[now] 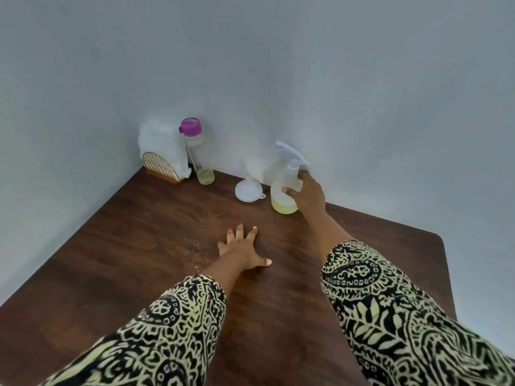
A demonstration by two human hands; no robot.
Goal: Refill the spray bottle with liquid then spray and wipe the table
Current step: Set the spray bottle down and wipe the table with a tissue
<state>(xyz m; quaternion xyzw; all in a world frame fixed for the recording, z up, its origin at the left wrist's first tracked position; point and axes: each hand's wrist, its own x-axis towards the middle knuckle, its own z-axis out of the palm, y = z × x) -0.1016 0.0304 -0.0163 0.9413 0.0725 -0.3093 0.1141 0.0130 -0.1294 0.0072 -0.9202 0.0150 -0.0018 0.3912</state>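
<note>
A translucent spray bottle (282, 190) with a white trigger head and a little yellow liquid at its bottom stands upright near the back wall. My right hand (306, 195) is wrapped around its body from the right. My left hand (243, 247) lies flat on the dark wooden table (139, 246), fingers spread, holding nothing. A white funnel (248, 188) sits upside down just left of the spray bottle. Farther left, a tall clear bottle (198, 156) with a purple cap holds a little yellow liquid. Several white tissues (160, 143) stand in a gold wire holder in the corner.
Grey walls close the table in at the back and left. Small light specks (199, 254) lie on the wood left of my left hand. The table's rounded right corner (440, 238) ends at the right. My patterned sleeves cover the near part.
</note>
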